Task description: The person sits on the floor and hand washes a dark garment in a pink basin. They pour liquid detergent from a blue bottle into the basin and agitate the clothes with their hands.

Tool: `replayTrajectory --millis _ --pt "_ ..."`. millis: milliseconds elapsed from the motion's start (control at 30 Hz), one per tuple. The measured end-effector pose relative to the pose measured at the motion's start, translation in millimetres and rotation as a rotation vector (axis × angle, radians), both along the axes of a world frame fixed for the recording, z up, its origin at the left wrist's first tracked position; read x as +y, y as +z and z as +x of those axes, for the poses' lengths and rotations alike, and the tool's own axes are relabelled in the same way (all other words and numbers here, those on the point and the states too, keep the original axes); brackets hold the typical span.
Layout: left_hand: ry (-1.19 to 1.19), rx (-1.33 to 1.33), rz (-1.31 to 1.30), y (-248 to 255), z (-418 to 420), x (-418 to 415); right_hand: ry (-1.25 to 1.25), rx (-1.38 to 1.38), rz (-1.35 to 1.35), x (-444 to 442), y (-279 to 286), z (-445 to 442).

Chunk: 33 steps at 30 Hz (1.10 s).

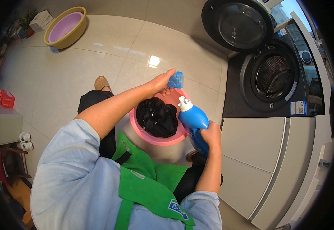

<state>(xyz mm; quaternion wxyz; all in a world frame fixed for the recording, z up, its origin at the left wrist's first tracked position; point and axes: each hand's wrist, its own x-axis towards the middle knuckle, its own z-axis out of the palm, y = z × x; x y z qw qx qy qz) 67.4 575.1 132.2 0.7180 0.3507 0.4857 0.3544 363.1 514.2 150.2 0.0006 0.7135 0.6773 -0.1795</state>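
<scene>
My left hand (162, 84) grips a translucent blue measuring cap (176, 80), tipped on its side above the far rim of a pink plastic basin (152, 140). Wet-looking black clothing (156, 118) lies bunched inside the basin on the floor. On the right, my right hand (211, 132) is closed around the handle of a blue laundry detergent bottle (195, 116). The bottle is tilted, and its white pouring spout (185, 103) points up and away over the basin's right side. Whether any liquid is in the cap cannot be told.
A black front-loading washing machine (233, 106) stands at the right, its round door (237, 24) swung open. White cabinet fronts (251, 141) lie below it. A yellow basin (82, 27) holds a purple basin (65, 27) at the far left. A red box (6, 99) sits on a ledge.
</scene>
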Motion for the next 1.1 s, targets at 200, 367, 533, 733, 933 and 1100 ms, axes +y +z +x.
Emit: replayTrajectory --millis 200,367,533,733,933,1100 --pt "0.006 0.004 -0.018 1.7 0.9 -1.2 -0.006 0.017 -0.002 -0.3 -1.8 1.8" --pt "0.022 0.019 -0.038 0.9 2.6 0.5 0.009 0.02 0.004 -1.1 -3.9 3.7" --pt "0.035 -0.046 -0.055 2.3 1.4 0.5 -0.017 0.047 0.009 -1.9 -1.5 2.3" --pt "0.04 -0.026 -0.067 1.8 1.7 2.9 -0.025 0.074 0.037 -2.5 -1.6 3.2" --pt "0.027 -0.053 -0.09 7.2 8.0 4.7 -0.018 0.099 0.041 -4.3 -5.5 9.0" --pt "-0.011 -0.071 -0.06 -2.1 6.5 8.2 -0.017 0.091 -0.011 -3.7 1.9 4.1"
